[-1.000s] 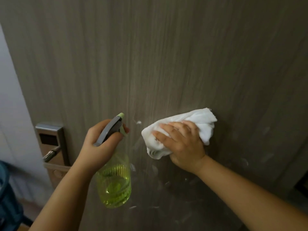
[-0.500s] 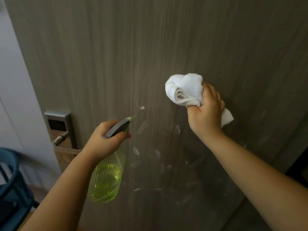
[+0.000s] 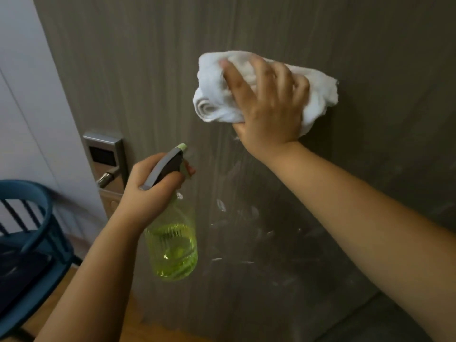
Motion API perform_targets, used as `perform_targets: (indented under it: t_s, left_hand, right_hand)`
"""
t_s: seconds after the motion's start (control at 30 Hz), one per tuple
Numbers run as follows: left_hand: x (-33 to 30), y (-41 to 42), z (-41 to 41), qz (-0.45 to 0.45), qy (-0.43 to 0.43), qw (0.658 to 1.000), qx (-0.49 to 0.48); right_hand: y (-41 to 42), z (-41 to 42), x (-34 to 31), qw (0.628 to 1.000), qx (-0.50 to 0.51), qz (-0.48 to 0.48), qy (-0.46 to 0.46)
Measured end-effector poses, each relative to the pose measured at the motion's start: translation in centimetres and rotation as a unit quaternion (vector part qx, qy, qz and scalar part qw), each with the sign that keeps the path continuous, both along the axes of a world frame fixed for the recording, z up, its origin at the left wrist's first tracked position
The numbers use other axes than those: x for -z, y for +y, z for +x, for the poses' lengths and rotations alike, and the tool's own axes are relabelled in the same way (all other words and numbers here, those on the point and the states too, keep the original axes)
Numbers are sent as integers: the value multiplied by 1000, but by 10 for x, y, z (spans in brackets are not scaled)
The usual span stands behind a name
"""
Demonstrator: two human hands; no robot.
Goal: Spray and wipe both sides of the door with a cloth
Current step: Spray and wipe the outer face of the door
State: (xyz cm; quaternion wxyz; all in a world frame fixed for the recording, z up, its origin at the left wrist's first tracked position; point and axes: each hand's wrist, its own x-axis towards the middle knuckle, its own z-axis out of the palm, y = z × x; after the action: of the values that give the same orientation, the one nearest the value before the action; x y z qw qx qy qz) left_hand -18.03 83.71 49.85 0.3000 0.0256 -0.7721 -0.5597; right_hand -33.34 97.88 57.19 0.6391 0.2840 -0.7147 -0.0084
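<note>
Since half a second ago your right hand [image 3: 269, 104] moved the cloth [image 3: 246, 87] leftward, fingers spread flat pressing it on the door [image 3: 320, 28], while your left hand [image 3: 148, 191] gripped the spray bottle [image 3: 172, 245]; you needed overlapping strokes down through the droplets.

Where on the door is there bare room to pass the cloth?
Free: the door above the lock, left of the cloth; and the panel right of the right hand. Crowded: low centre, between the bottle and right forearm.
</note>
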Motion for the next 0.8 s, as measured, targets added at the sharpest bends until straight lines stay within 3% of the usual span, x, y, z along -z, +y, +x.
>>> perform_targets:
  t_s: [0.17,0.47,0.63,0.8]
  left_hand:
    - [7,-16,0,-20,-5,999,-24]
    - [18,-23,-1,-27,-16,999,-37]
    - [17,-20,2,-29,-20,999,-28]
    - [12,-16,3,-6,-20,999,-34]
  right_hand:
    - [-10,-12,44,996,-51,3,76]
    - [15,-5,134,992,-61,113,19]
    - [18,-3,105,984,-129,115,-32]
    - [9,-3,15,992,-125,-18,-18]
